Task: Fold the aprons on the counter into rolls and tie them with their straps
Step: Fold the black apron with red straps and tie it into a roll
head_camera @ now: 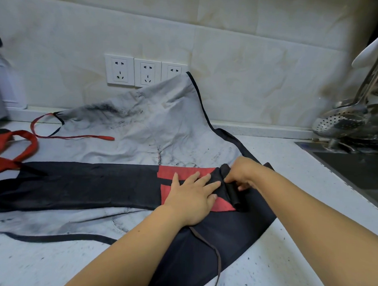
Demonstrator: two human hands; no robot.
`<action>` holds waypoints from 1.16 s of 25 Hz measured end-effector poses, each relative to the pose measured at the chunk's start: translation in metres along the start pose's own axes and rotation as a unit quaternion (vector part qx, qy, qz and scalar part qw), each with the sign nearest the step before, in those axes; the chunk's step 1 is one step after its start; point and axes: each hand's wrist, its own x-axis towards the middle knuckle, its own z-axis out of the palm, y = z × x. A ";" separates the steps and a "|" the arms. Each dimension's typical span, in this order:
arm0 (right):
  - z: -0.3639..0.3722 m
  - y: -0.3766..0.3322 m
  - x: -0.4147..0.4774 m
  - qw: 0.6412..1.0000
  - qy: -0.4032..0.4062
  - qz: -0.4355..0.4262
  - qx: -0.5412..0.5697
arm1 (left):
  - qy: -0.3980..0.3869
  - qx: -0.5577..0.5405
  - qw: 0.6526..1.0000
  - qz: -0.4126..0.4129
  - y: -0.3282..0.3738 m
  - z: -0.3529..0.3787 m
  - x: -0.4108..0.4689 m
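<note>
Head view: a dark apron (pixel 81 182) w/ red patches is laid folded lengthwise across the bench (pixel 286 270), centre to 9 o'clock, over a pale stained apron (pixel 154 123) spread toward 12 o'clock. The left hand (pixel 191 198) is pressed flat on the red patch, fingers open and spread. The right hand (pixel 241 172), approx. 3 o'clock of it, is closed in a pinch on the small rolled end (pixel 233 195) of the dark apron. A red strap (pixel 10 152) is seen at 9 o'clock.
</note>
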 end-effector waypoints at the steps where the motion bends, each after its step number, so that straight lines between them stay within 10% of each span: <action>1: 0.001 -0.007 0.000 0.998 0.012 0.003 -0.064 | 0.001 -0.003 1.000 0.000 -0.001 0.000 0.000; 8: 0.026 -0.016 -0.015 0.928 0.136 -0.147 -0.314 | 0.003 -0.041 0.999 0.000 -0.001 0.000 0.001; 17: 0.012 -0.006 -0.009 0.996 -0.019 -0.040 0.073 | 0.045 -0.149 0.987 -0.047 -0.005 -0.003 0.003; 29: 0.045 -0.027 -0.020 0.926 0.095 -0.208 -0.301 | 0.060 -0.234 0.970 -0.043 -0.010 -0.007 0.003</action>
